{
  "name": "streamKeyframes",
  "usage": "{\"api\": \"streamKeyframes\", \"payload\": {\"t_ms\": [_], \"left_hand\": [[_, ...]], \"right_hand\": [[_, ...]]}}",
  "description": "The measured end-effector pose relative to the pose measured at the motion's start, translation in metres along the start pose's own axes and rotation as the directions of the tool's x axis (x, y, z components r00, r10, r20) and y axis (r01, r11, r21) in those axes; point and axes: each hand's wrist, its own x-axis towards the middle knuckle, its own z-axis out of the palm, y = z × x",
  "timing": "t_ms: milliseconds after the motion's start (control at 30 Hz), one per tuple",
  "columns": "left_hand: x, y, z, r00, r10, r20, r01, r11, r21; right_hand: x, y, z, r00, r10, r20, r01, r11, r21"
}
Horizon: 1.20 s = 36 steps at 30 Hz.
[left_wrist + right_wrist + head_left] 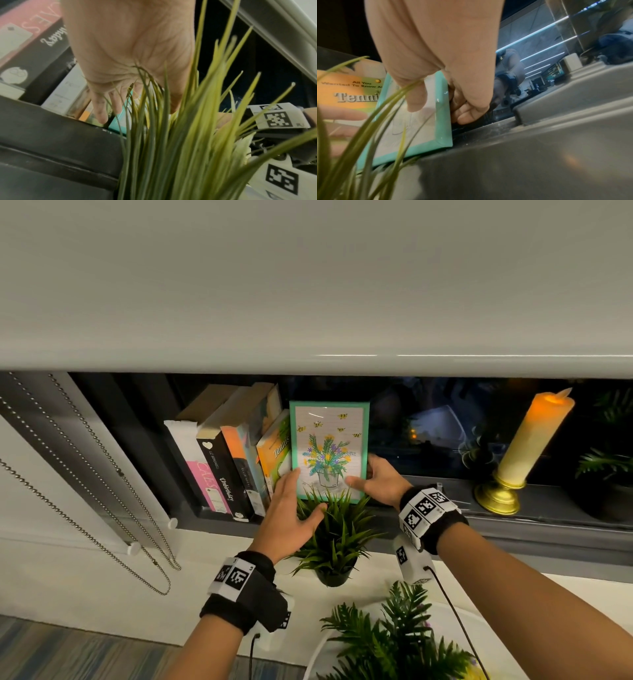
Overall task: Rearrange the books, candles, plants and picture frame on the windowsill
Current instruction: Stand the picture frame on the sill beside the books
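A teal picture frame (pixel 329 450) with a flower drawing stands upright on the dark windowsill (pixel 431 510), leaning by a row of books (pixel 233 460). My right hand (pixel 366 474) grips its lower right edge, thumb on the glass and fingers curled behind, as the right wrist view of the picture frame (pixel 423 128) confirms. My left hand (pixel 301 494) lies with straight fingers against the frame's lower left edge. A grassy plant (pixel 334 539) in a black pot stands just below both hands. A lit cream candle (pixel 527 446) on a gold holder stands far right.
A fern-like plant (pixel 397 642) sits low in front on a white surface. Another dark potted plant (pixel 609 467) stands at the sill's right end. Bead chains (pixel 102 491) hang at left. The lowered blind (pixel 308 285) covers most of the window above.
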Motion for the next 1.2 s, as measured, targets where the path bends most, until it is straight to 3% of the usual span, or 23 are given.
{"api": "streamKeyframes", "payload": {"t_ms": [200, 400, 733, 933, 1200], "left_hand": [[-0.006, -0.001, -0.002, 1.000, 0.004, -0.016, -0.004, 1.000, 0.018], [-0.006, 0.003, -0.004, 1.000, -0.028, 0.002, 0.028, 1.000, 0.013], [0.009, 0.007, -0.006, 1.000, -0.021, -0.005, 0.020, 0.984, -0.178], [0.007, 0.003, -0.001, 0.998, -0.054, 0.012, 0.054, 0.998, -0.020], [0.005, 0.004, 0.004, 0.999, -0.032, -0.043, 0.030, 0.999, -0.037]], "right_hand": [[-0.001, 0.005, -0.001, 0.996, 0.009, -0.090, -0.007, 1.000, 0.025], [-0.002, 0.000, -0.002, 0.996, -0.002, -0.087, 0.006, 0.999, 0.044], [0.010, 0.000, 0.008, 0.990, -0.018, -0.137, 0.017, 1.000, -0.010], [0.020, 0.003, 0.012, 0.990, -0.033, -0.134, 0.034, 0.999, 0.003], [0.022, 0.006, 0.010, 0.992, -0.040, -0.116, 0.039, 0.999, -0.010]]}}
